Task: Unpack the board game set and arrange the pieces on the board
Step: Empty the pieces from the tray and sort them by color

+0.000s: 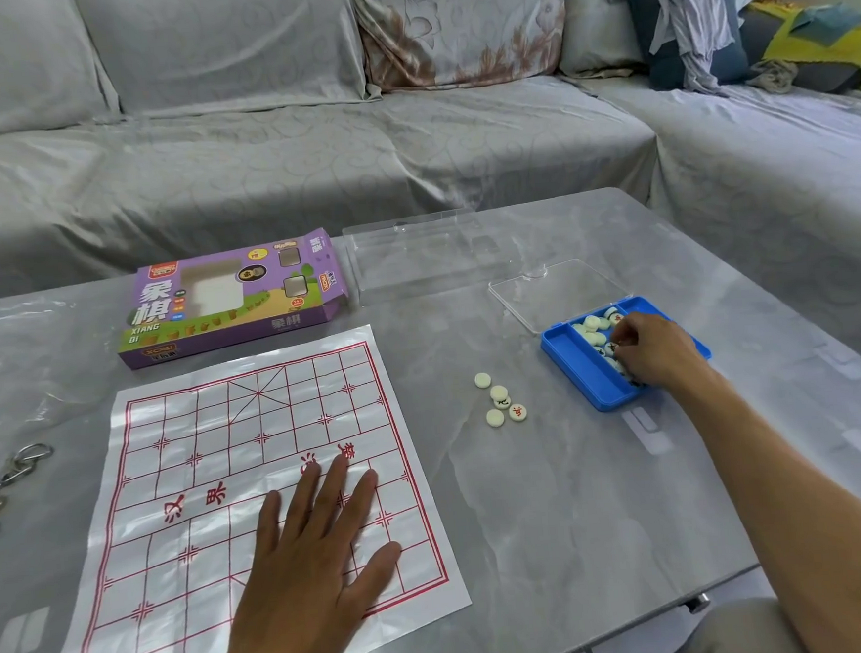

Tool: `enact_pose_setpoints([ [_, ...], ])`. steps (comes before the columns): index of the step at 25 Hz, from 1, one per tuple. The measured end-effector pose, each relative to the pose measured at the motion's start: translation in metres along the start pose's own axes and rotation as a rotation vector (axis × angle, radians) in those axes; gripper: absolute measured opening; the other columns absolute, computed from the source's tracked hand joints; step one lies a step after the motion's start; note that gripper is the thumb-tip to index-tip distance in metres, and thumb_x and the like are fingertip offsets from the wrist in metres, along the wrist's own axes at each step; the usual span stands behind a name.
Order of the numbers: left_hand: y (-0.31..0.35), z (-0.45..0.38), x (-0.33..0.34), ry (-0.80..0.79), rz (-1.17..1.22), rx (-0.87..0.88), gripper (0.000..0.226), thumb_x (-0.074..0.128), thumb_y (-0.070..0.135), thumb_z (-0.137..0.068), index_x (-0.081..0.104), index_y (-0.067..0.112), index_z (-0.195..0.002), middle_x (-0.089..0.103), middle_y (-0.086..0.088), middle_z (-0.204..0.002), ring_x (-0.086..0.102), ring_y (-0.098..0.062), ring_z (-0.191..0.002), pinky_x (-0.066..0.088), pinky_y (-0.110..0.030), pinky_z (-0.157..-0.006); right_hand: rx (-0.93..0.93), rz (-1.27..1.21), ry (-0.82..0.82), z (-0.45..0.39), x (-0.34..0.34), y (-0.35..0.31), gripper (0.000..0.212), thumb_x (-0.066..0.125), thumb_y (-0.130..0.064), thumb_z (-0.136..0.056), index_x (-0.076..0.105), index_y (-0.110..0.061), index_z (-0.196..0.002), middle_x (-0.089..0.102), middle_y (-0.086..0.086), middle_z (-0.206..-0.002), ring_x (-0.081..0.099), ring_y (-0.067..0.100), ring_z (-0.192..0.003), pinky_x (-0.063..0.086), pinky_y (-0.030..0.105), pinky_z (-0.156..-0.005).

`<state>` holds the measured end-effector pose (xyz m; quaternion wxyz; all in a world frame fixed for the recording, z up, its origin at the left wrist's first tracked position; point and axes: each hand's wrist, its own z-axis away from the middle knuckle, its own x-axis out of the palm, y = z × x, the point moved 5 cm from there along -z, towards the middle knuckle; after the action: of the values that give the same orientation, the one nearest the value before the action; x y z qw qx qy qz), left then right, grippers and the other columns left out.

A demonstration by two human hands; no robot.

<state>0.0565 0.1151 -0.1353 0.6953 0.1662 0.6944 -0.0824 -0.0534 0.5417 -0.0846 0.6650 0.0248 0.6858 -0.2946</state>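
A white plastic xiangqi board sheet (211, 446) with red grid lines lies flat on the grey table. My left hand (307, 557) presses flat on its near right part, fingers straight and spread. A blue tray (581, 366) of cream round pieces (593, 331) sits to the right. My right hand (652, 350) reaches into the tray with curled fingers among the pieces; what it holds is hidden. Several loose pieces (500, 400) lie on the table between board and tray, some face down, one showing a red character.
The purple game box (230, 300) lies behind the board. A clear plastic insert (412, 255) and the tray's clear lid (554, 288) rest at the back. Metal ring puzzles (13, 477) lie at the left edge. A covered grey sofa stands beyond the table.
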Motion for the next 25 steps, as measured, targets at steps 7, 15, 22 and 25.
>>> enact_pose_setpoints([
  [7,0.0,0.0,0.0,0.0,-0.032,0.007,0.068,0.02,0.074,-0.091,0.031,0.038,-0.148,0.021,0.005,-0.159,0.02,-0.022,-0.146,0.028,-0.061,-0.11,0.011,-0.002,-0.057,0.002,-0.001,-0.003,0.017,0.063,-0.022,-0.092,0.067,-0.015,-0.107,0.063,0.005,-0.109,0.058,0.021,-0.094,0.052,0.039,-0.084],
  [15,-0.001,-0.001,0.001,-0.007,-0.034,0.004,0.069,0.02,0.074,-0.091,0.028,0.039,-0.149,0.018,0.005,-0.159,0.016,-0.022,-0.147,0.025,-0.061,-0.112,-0.04,-0.277,0.093,0.024,-0.022,-0.032,0.006,0.067,-0.015,-0.089,0.063,-0.01,-0.091,0.066,0.006,-0.088,0.058,0.016,-0.068,0.045,0.026,-0.057],
  [22,-0.001,0.0,0.001,-0.003,0.016,-0.001,0.072,0.01,0.077,-0.089,0.019,0.042,-0.151,0.006,0.009,-0.161,0.003,-0.018,-0.148,0.014,-0.057,-0.117,-0.081,-0.693,-0.492,0.083,0.052,-0.116,0.011,0.074,-0.004,-0.081,0.069,-0.003,-0.091,0.069,0.009,-0.07,0.062,0.018,-0.053,0.054,0.027,-0.055],
  [25,0.0,0.001,-0.001,0.006,0.047,0.0,0.071,0.01,0.077,-0.089,0.019,0.043,-0.15,0.005,0.01,-0.161,0.002,-0.017,-0.149,0.013,-0.057,-0.118,-0.143,-0.631,-0.206,0.068,0.031,-0.111,0.004,0.069,-0.012,-0.085,0.07,-0.014,-0.088,0.07,0.001,-0.078,0.064,0.012,-0.064,0.053,0.027,-0.062],
])
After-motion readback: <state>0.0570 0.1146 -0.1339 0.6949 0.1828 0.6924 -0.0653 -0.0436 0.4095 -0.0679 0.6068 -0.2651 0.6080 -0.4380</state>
